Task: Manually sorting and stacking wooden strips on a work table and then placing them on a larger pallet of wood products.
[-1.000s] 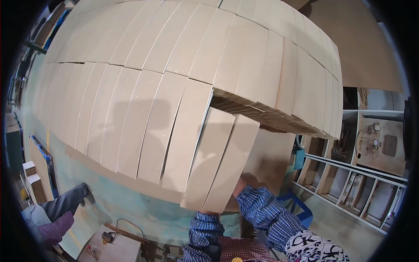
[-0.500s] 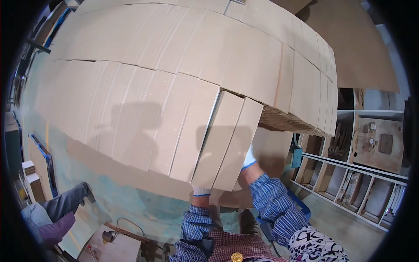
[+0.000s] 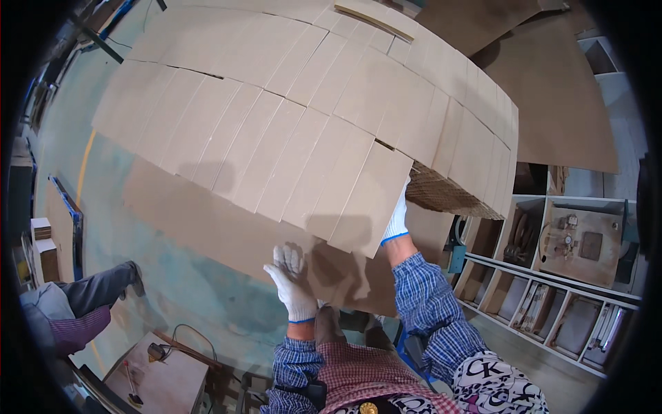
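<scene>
Long rows of tan cardboard pieces (image 3: 296, 159) are packed side by side, their flat faces up, in a big block before me. My left hand (image 3: 292, 281), in a white knit glove, is off the block, fingers spread and holding nothing. On the right, my gloved right hand (image 3: 396, 222) lies along the outer side of the end piece (image 3: 376, 196) in the nearest row. Its fingers point away from me, outstretched; their tips are partly hidden by the cardboard edge. A flat cardboard sheet (image 3: 227, 224) lies under the block and juts out toward me.
A wooden strip (image 3: 374, 22) lies on the far rows. White shelving (image 3: 552, 303) with compartments stands at right, near a large brown board (image 3: 565, 96). At lower left are a small table (image 3: 162, 376) with tools and another person's leg (image 3: 103, 283). A blue-edged panel (image 3: 67, 214) stands farther left.
The two end pieces have moved away from me, now nearly flush with the row. My left hand has let go and drawn back; my right hand stays at the side. The view has shifted.
</scene>
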The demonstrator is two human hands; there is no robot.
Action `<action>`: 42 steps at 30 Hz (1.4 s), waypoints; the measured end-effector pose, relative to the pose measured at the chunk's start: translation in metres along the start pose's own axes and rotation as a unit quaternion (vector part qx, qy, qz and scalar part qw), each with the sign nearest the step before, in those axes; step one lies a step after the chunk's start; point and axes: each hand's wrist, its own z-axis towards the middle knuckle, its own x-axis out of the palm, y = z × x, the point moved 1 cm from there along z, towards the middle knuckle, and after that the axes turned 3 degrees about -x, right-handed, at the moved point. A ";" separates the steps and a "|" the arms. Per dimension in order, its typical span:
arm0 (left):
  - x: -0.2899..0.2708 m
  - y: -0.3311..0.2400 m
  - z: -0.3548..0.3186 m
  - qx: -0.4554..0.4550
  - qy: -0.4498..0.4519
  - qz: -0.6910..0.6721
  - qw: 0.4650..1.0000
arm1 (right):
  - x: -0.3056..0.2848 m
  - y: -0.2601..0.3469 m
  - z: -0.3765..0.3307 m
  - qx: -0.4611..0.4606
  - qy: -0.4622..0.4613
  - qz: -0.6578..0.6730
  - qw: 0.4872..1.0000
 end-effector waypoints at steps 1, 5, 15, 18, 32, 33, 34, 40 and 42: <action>-0.013 -0.001 -0.001 -0.004 -0.010 0.013 1.000 | -0.003 -0.002 0.000 0.003 0.003 0.003 1.000; -0.055 -0.016 -0.024 0.027 -0.006 0.076 0.997 | -0.079 -0.036 0.020 0.066 0.025 0.122 0.990; -0.179 -0.044 -0.135 0.032 -0.155 0.074 0.985 | -0.027 -0.119 -0.027 0.216 0.056 0.080 0.971; -0.159 -0.008 -0.151 0.006 -0.094 0.065 0.993 | -0.122 -0.109 0.011 0.106 0.031 -0.286 0.952; -0.239 0.073 -0.337 0.009 -0.135 0.098 0.986 | 0.037 -0.016 -0.069 0.115 0.411 -0.244 0.871; -0.248 0.071 -0.352 0.011 -0.170 0.107 0.980 | 0.048 -0.021 -0.088 0.133 0.351 -0.226 0.899; -0.250 0.072 -0.363 0.011 -0.194 0.113 0.974 | 0.051 -0.018 -0.091 0.130 0.366 -0.223 0.894; -0.263 0.081 -0.421 0.063 -0.224 0.048 0.971 | 0.004 -0.065 -0.128 0.270 0.570 -0.269 0.728; -0.281 0.088 -0.434 0.070 -0.225 0.023 0.972 | -0.036 -0.104 -0.188 -0.027 0.637 -0.569 0.520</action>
